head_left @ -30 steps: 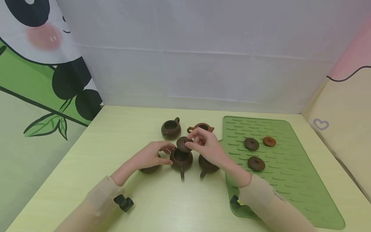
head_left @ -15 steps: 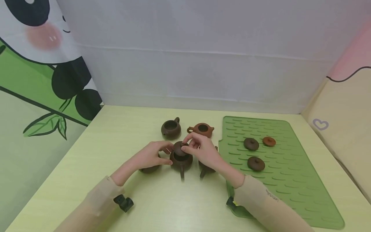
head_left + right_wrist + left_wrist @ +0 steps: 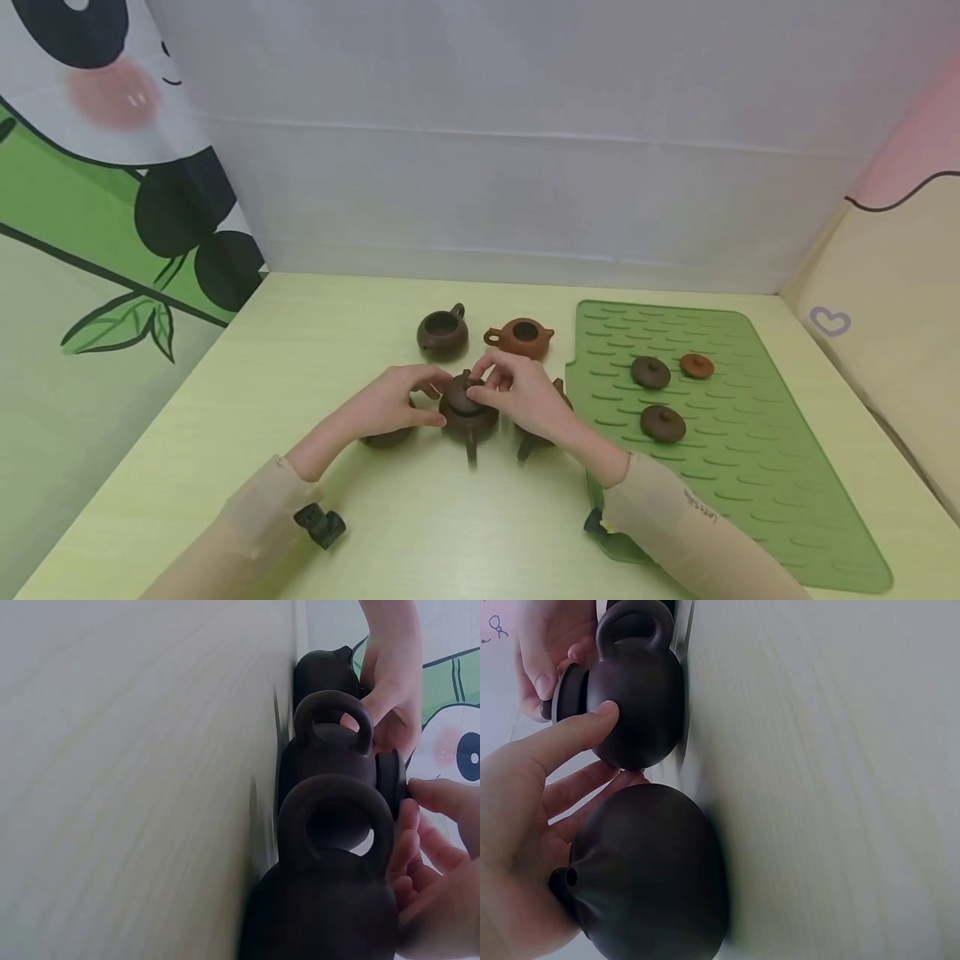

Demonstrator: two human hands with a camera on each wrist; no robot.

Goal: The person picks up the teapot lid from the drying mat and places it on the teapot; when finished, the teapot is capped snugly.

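Probably for steadiness, left hand [image 3: 397,397] clasps pot [image 3: 484,423] between fingers [image 3: 581,782]; right hand [image 3: 525,396] pinches lid [image 3: 461,397] by knob [image 3: 546,710], over mouth.

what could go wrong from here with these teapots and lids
The lid, pinched by the right hand, does not look fully seated on the middle teapot; if it slips, it might chip.
The left hand is very close to the left teapot, so pulling back could bump it.
Two dark lids on the green mat look alike; one might go on the wrong pot.
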